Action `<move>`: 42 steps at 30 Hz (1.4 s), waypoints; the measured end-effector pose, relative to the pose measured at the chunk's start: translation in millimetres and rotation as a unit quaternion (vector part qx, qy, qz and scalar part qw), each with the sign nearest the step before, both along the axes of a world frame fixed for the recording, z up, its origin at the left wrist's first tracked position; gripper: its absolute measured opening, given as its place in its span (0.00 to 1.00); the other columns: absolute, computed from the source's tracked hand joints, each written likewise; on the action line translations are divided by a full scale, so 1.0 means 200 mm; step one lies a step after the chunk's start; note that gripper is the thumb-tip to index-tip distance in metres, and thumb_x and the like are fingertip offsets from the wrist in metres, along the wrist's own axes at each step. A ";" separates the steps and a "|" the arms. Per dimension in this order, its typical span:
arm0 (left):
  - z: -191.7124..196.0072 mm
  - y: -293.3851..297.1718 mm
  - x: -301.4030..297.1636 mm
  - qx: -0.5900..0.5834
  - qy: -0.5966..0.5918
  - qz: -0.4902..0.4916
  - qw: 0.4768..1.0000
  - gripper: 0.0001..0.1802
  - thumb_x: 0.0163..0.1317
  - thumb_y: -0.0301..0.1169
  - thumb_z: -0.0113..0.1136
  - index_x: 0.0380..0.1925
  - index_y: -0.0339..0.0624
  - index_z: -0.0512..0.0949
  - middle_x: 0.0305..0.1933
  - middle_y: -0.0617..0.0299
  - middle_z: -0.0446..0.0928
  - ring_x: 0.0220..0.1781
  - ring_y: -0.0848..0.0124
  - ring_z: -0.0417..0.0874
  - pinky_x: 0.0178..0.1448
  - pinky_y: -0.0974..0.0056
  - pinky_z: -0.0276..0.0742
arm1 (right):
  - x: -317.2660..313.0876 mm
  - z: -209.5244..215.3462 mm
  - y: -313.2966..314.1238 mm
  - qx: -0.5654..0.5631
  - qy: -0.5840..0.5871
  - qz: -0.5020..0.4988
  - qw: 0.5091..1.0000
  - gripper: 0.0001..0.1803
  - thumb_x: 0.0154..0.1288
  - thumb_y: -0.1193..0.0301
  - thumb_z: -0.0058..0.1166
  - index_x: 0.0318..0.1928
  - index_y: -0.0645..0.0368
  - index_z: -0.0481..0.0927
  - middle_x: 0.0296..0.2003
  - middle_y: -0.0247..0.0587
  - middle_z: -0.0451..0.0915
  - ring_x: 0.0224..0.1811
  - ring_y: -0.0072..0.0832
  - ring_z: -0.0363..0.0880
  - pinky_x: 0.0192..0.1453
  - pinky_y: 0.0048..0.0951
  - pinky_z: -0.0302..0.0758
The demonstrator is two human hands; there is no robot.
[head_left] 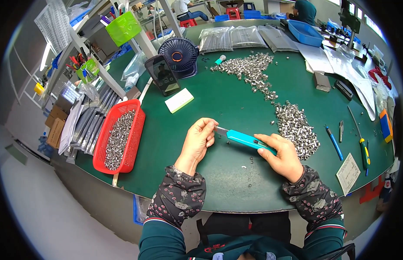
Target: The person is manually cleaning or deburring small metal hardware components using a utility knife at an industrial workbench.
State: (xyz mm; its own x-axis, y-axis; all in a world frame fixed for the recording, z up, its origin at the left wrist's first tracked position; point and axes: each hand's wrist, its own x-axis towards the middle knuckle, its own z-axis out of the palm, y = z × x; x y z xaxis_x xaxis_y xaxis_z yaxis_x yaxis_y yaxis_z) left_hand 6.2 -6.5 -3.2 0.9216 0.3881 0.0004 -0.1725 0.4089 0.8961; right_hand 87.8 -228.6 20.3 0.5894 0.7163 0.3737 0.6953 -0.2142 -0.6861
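Observation:
A teal utility knife point(242, 138) is in my right hand point(283, 157), its grey blade out and aimed to the left. My left hand point(196, 141) is closed in a pinch at the blade's tip, on a small metal ring point(215, 127) mostly covered by the fingers. Just right of the knife lies a heap of small silver metal rings point(296, 130), close to my right knuckles. A looser spread of metal rings point(249, 69) reaches toward the back of the green table point(218, 190). Small dark scraps point(251, 161) lie below the knife.
At left stands a red basket point(140, 123) of metal pieces. Behind are a phone point(163, 74), a dark fan point(179, 56) and a white-green pad point(179, 100). To the right lie a blue pen point(334, 143), a screwdriver point(364, 152) and a paper slip point(349, 174). Several people sit beyond.

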 end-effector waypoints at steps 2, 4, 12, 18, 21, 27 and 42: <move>0.00 -0.01 0.00 0.026 -0.003 0.016 1.000 0.07 0.58 0.31 0.50 0.28 0.37 0.71 0.21 0.69 0.64 0.16 0.85 0.58 0.16 0.80 0.54 | 0.00 0.00 0.00 -0.009 0.011 0.005 1.000 0.17 0.49 0.69 0.52 0.43 0.53 0.74 0.21 0.41 0.68 0.22 0.35 0.70 0.26 0.31 0.67; 0.00 -0.01 0.01 0.045 0.005 0.015 0.999 0.08 0.58 0.31 0.49 0.28 0.37 0.71 0.20 0.69 0.64 0.15 0.85 0.57 0.16 0.80 0.54 | 0.01 -0.01 0.00 -0.015 0.011 0.003 1.000 0.16 0.49 0.68 0.52 0.43 0.52 0.74 0.21 0.40 0.68 0.22 0.35 0.69 0.26 0.31 0.67; -0.01 -0.02 0.00 0.071 0.036 -0.007 0.997 0.13 0.61 0.36 0.45 0.24 0.38 0.69 0.18 0.69 0.63 0.13 0.86 0.56 0.14 0.80 0.52 | -0.02 0.02 0.01 -0.017 -0.152 -0.047 0.987 0.20 0.46 0.71 0.54 0.44 0.51 0.73 0.21 0.38 0.65 0.22 0.33 0.68 0.24 0.31 0.66; 0.00 -0.02 0.00 -0.003 0.058 0.003 0.998 0.16 0.61 0.41 0.44 0.21 0.41 0.67 0.17 0.67 0.64 0.12 0.85 0.56 0.12 0.80 0.50 | 0.01 0.04 0.00 0.035 -0.190 -0.109 0.975 0.20 0.44 0.75 0.55 0.43 0.54 0.73 0.21 0.38 0.65 0.21 0.32 0.67 0.23 0.31 0.65; 0.01 -0.01 0.00 -0.021 0.057 0.003 0.998 0.17 0.60 0.42 0.44 0.21 0.41 0.66 0.18 0.67 0.64 0.12 0.84 0.56 0.12 0.80 0.51 | 0.01 0.02 0.00 0.029 -0.182 -0.094 0.978 0.20 0.44 0.75 0.54 0.43 0.55 0.72 0.21 0.38 0.65 0.22 0.33 0.67 0.24 0.31 0.65; 0.03 -0.01 0.00 -0.034 0.066 0.011 0.997 0.17 0.60 0.42 0.43 0.22 0.41 0.66 0.19 0.66 0.63 0.14 0.84 0.57 0.13 0.80 0.53 | 0.02 0.02 0.01 0.005 -0.198 -0.103 0.975 0.20 0.44 0.75 0.54 0.43 0.57 0.71 0.23 0.40 0.65 0.24 0.35 0.67 0.26 0.32 0.65; 0.02 0.00 -0.01 -0.055 0.013 -0.006 0.998 0.08 0.60 0.33 0.46 0.31 0.41 0.69 0.25 0.66 0.67 0.17 0.84 0.60 0.16 0.80 0.54 | 0.00 0.01 0.00 0.009 -0.148 -0.084 0.985 0.18 0.44 0.72 0.55 0.40 0.57 0.72 0.22 0.40 0.65 0.23 0.35 0.68 0.25 0.33 0.64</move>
